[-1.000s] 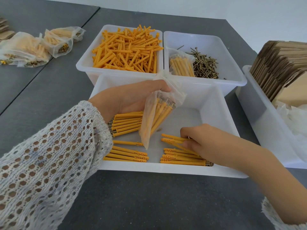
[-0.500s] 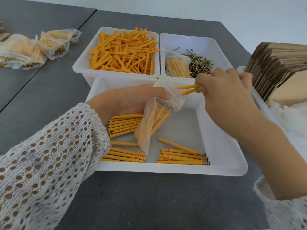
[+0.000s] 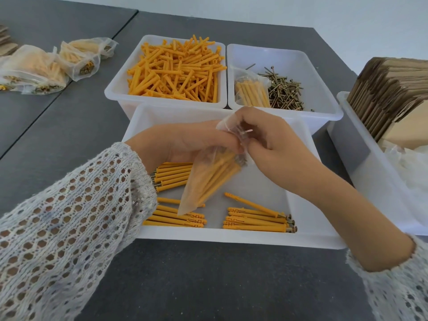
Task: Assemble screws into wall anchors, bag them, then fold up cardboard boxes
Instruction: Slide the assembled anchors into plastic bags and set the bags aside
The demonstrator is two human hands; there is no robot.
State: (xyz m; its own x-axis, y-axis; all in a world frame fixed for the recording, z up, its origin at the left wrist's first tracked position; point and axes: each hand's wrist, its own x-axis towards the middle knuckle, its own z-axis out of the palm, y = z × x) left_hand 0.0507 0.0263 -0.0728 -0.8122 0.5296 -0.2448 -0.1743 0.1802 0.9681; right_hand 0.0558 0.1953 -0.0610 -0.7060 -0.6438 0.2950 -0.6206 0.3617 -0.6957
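The small clear plastic bag (image 3: pixel 206 179), partly filled with orange wall anchors that have screws set in them, hangs tilted over the near white plastic tray (image 3: pixel 298 205), its mouth up at your hands and its bottom corner low over the loose rows. Your left hand (image 3: pixel 185 142) pinches the bag just below its mouth, and your right hand (image 3: pixel 266 137) has its fingers curled into the mouth itself; both grips are closed on the bag, and I cannot tell whether the right fingers also hold an anchor. You look to be in the bagging step, with the load going in or being settled. Assembled anchors (image 3: pixel 257 220) lie in small rows on the tray floor to the right of the bag, and more (image 3: pixel 172 173) lie under your left wrist, so bagging is not finished. The next move calls for either another pick from those rows or, if the count is full, closing the mouth; keep the left pinch firm so the bag does not tip and spill. Behind the tray, one white bin (image 3: pixel 115 93) holds bare orange anchors (image 3: pixel 176 70) and its neighbour (image 3: pixel 328 105) holds loose brass screws (image 3: pixel 284 92) beside one filled bag (image 3: pixel 251 90). Finished bags (image 3: pixel 34 70) lie well apart on the grey worktop (image 3: pixel 69 135) to the left, and flat brown cardboard blanks (image 3: pixel 391 89) stand in a bin on the right, untouched.
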